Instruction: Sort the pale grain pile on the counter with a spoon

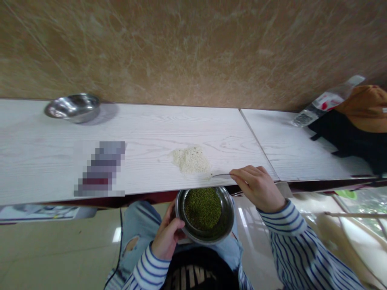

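Observation:
My left hand (169, 233) grips the left rim of a steel bowl (228, 217), thumb over the edge. Many small green beans (204, 207), like mung beans, lie in the bowl, which sits just below the table's front edge over my lap. On the table is a heap of white rice-like grains (192, 160) with a few dark specks. My right hand (256, 185) is closed on a slim metal utensil (222, 175); its kind is unclear. The utensil's tip reaches the heap's lower right edge, beside a small dark speck.
A second steel bowl (74, 108) stands at the back left of the white table (145, 129). Nearer lies a pixelated object (101, 169). At right, a plastic bottle (328, 100) leans on a black and brown cloth item (359, 125). A marbled wall (181, 52) rises behind.

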Available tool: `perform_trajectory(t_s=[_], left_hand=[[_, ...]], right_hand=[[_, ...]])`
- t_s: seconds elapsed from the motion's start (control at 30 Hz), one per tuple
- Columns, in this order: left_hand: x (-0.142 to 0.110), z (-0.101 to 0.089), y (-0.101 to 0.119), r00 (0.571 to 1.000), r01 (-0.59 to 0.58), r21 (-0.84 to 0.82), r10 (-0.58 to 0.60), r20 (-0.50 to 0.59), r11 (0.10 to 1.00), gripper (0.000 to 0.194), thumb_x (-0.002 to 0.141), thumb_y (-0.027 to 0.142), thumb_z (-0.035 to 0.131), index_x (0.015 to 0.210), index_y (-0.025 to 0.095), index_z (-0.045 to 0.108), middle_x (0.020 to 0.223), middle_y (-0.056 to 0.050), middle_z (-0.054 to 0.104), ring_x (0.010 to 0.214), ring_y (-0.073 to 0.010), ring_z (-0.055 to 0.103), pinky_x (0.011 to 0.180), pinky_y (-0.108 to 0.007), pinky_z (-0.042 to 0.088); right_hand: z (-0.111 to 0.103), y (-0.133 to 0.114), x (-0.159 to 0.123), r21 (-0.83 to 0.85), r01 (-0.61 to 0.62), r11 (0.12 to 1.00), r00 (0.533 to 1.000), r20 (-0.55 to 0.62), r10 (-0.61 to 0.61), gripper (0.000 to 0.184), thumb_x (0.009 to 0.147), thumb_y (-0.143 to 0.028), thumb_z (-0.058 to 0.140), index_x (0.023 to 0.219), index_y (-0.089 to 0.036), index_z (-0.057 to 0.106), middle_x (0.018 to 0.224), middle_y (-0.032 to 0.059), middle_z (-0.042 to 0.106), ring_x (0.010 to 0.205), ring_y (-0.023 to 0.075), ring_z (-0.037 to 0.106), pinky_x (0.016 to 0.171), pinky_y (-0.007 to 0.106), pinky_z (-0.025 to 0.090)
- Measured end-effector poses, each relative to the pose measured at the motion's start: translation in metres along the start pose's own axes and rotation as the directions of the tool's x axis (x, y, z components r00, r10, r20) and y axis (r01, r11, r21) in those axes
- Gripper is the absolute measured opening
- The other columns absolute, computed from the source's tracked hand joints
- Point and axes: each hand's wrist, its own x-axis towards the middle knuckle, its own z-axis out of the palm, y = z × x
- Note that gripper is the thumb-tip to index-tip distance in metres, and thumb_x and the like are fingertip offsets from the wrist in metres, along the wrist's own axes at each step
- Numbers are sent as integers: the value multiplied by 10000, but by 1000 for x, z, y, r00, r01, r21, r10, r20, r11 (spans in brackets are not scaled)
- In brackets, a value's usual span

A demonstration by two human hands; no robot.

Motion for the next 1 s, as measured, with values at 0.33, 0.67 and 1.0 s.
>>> perform_trajectory(t_s=[0.33,0.67,1.0], left_hand=[[3,-7,-2,1000,1,-9,-1,-9,1000,774,549,134,564,1302,250,426,995,-53,592,626,-161,509,433,-270,429],[-1,-2,2,1000,9,-24,-10,-14,1000,724,554,119,560,1259,235,445,981,-42,575,669,-172,514,445,-284,451],[1,-8,-1,1000,-6,-29,6,-2,1000,738,556,123,571,1272,246,440,1005,-50,577,694,-178,522,446,-265,438]], right_hand=[[5,7,6,-8,-45,999,996,-82,44,203,904,-290,431,944,-228,620,872,18,694,823,158,604,707,299,356],[2,1,3,25,-15,1000,1000,-2,15,204,900,-283,428,963,-233,615,876,15,688,815,153,596,712,306,356],[9,7,10,-15,-63,998,996,-60,62,218,908,-316,419,955,-232,615,867,6,690,828,154,599,716,297,355]])
